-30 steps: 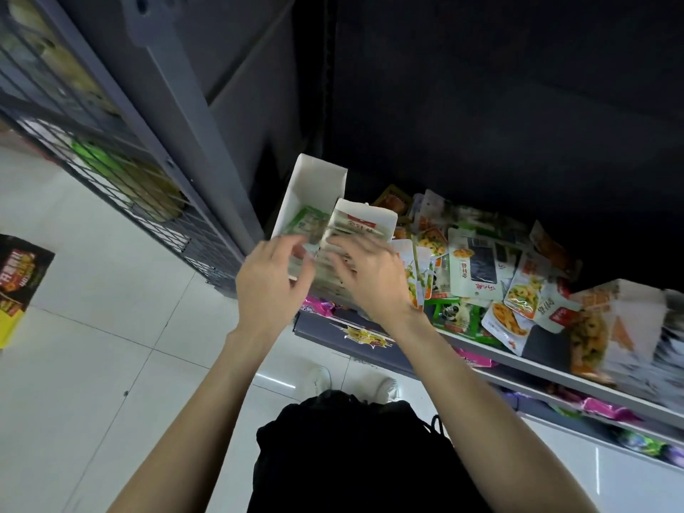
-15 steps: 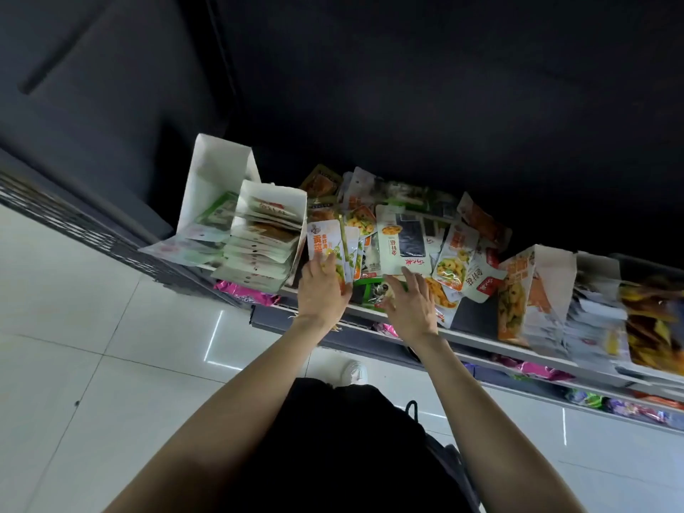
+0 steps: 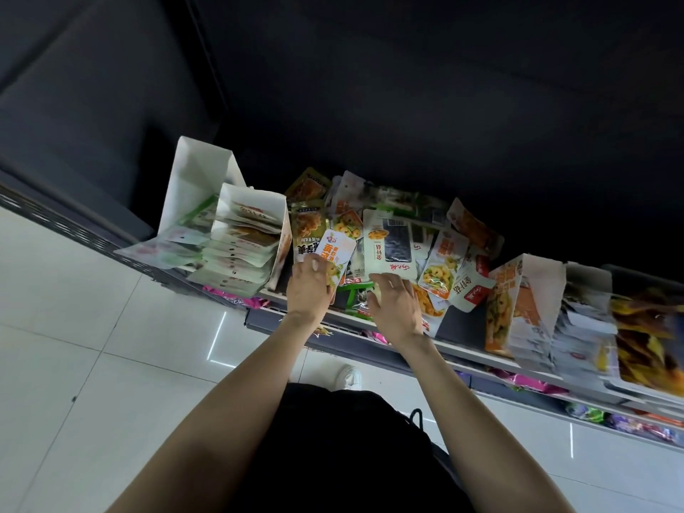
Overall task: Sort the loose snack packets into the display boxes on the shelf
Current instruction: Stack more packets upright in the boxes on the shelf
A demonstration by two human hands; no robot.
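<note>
A heap of loose snack packets (image 3: 436,235) lies across the middle of the shelf (image 3: 462,353). My left hand (image 3: 309,290) grips a white and orange packet (image 3: 338,251), held upright at the heap's left edge. My right hand (image 3: 396,305) rests on the heap with fingers bent over a white packet with a dark window (image 3: 388,242); whether it grips that packet is unclear. Two white display boxes stand at the left: a tall one (image 3: 196,179) and a fuller one (image 3: 251,249) stacked with packets. Another display box (image 3: 525,305) stands at the right.
Further boxes of packets (image 3: 644,349) fill the shelf's right end. A lower shelf with pink and purple packets (image 3: 533,385) juts out below. White tiled floor (image 3: 74,346) lies to the left, with my shoe (image 3: 346,377) beneath the shelf edge. A dark panel rises behind.
Both hands left the fuller left display box and moved right onto the loose heap. The left hand has taken hold of a white and orange packet and lifted it slightly.
</note>
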